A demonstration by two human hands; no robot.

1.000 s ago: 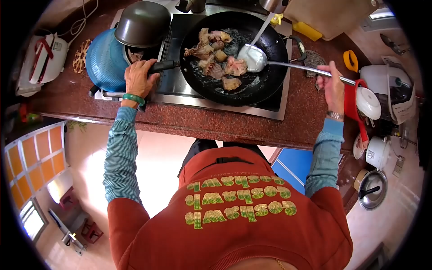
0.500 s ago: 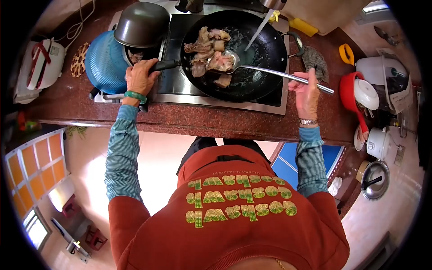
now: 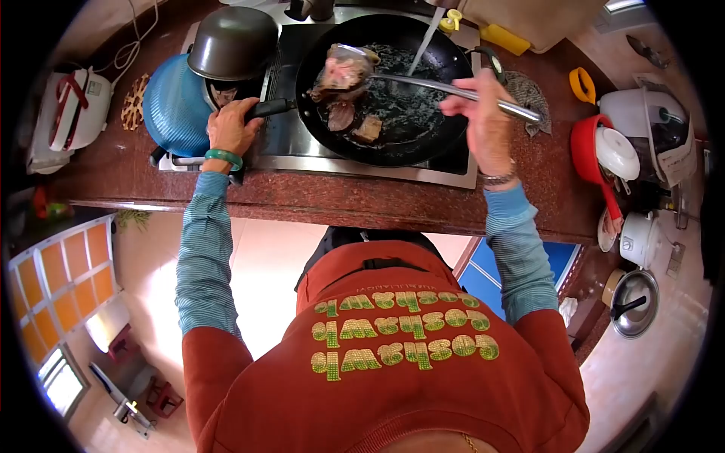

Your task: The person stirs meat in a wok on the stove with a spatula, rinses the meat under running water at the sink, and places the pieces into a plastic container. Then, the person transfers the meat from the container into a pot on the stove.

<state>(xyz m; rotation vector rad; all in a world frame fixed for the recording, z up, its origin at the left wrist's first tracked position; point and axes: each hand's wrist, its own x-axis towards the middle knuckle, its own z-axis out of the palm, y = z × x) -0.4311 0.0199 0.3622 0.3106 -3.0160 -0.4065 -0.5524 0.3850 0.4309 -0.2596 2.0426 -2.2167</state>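
Observation:
My left hand [image 3: 232,130], with a green bangle at the wrist, is closed round the end of the wok handle [image 3: 272,108]. In my right hand [image 3: 487,113] is the shaft of a metal ladle [image 3: 434,85], which reaches left into the black wok [image 3: 423,140]. Its bowl is slightly blurred among browned meat pieces [image 3: 343,73] at the wok's left side. Two more pieces [image 3: 368,128] lie lower down. Oily liquid coats the wok's bottom. A stream of water or a thin pale utensil [image 3: 427,41] enters from the top; I cannot tell which.
Left of the wok are a dark metal pot [image 3: 232,44] and a blue ribbed bowl [image 3: 175,106]. On the right lie a grey cloth [image 3: 529,98], a yellow ring [image 3: 582,84] and a red pan [image 3: 593,147]. A white appliance [image 3: 79,109] stands far left.
My right hand has moved left with the ladle, whose bowl has gone from the wok's middle to its upper left. Some meat has been pushed together there. My left hand keeps its hold.

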